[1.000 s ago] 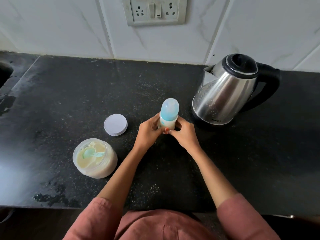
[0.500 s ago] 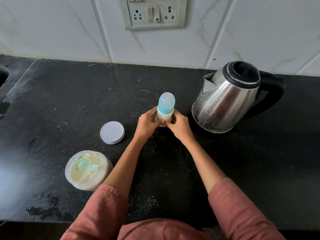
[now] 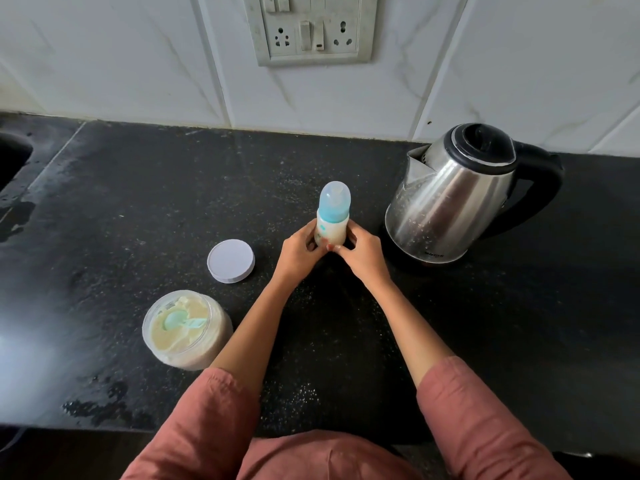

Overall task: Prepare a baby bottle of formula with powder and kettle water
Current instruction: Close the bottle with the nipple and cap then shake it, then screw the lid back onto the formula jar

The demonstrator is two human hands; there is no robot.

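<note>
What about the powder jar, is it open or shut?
Open: the powder jar shows bare powder with a green scoop lying in it, and a white lid lies apart on the counter.

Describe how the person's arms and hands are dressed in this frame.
A loose dusty-pink fabric left sleeve and matching right sleeve end near the elbows; the forearms are bare. The left hand and right hand are ungloved, with no watch, bracelet or ring visible. Two nails look painted red.

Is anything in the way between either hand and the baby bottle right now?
Nothing visible does. The left hand and the right hand both grip the lower body of the blue-capped, milk-filled baby bottle. The steel kettle stands apart on its right, the round white lid on its left.
</note>
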